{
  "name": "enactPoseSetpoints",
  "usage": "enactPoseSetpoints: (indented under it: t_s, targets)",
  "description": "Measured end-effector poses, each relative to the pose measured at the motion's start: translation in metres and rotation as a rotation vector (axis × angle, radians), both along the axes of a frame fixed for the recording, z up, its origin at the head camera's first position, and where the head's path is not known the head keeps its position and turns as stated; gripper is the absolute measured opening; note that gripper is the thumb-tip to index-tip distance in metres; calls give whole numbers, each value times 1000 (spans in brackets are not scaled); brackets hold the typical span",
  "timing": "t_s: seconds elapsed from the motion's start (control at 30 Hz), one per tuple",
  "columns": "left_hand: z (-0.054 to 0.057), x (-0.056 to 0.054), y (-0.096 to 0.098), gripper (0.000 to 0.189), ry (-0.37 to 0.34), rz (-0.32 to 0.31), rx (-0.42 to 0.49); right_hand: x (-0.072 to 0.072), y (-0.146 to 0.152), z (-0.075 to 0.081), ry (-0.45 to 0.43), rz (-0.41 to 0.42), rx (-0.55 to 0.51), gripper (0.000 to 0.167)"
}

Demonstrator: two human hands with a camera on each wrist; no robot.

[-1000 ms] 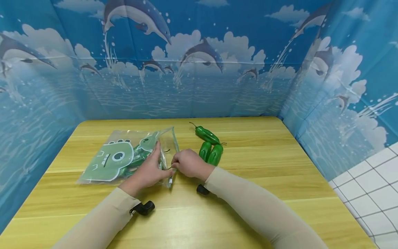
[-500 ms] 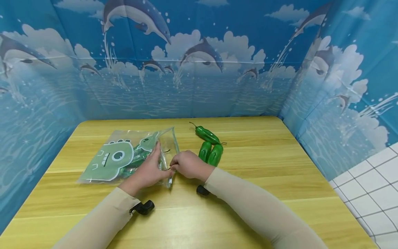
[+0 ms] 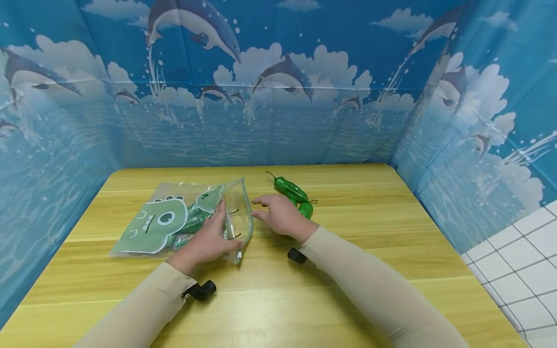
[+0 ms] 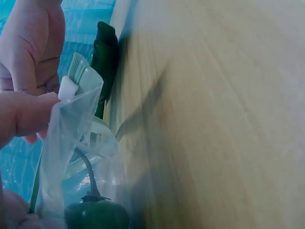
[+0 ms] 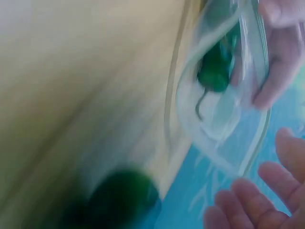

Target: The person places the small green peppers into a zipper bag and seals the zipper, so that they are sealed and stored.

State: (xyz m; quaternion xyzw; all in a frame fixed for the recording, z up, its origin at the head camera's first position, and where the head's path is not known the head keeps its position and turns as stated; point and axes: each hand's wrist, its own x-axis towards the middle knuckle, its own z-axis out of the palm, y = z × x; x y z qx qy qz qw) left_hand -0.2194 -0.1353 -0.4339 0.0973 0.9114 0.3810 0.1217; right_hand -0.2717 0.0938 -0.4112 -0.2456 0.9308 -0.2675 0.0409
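Observation:
A clear zip bag [image 3: 137,237] with a green cartoon print lies on its side, its mouth facing right. Green peppers [image 5: 215,71] are inside, stems toward the mouth. My left hand [image 3: 208,244] grips the bag near its mouth, thumb by the white zip slider [image 4: 68,88] in the left wrist view. Just right of the mouth is my right hand [image 3: 280,215], holding nothing, its fingers extended and apart. Behind it lie loose green peppers: one long pepper [image 3: 287,187] and another pepper [image 3: 306,210], partly covered by the hand.
The wooden table [image 3: 370,217] carries everything. A dolphin-print curtain [image 3: 278,130] stands along its back and sides. White floor tiles [image 3: 526,261] show at the right. Black wrist devices [image 3: 201,291] sit below both sleeves.
My right hand has let go at the bag's mouth and shifted right and away from me, fingers spreading. The mouth now bows wider. My left hand has kept its place.

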Motion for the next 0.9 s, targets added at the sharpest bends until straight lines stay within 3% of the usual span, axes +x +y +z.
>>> enactPoseSetpoints:
  t_s: [0.2,0.6,0.9]
  targets:
    - [-2,-2,-3,132,1,2,10,-15,24,7,26,-91,-55,61]
    - [-3,-2,-6,133,-1,-7,15,-34,59,9,-46,-140,-63,71]
    - [0,-2,-7,132,-7,-6,22,-45,85,3,-98,-74,-76,73]
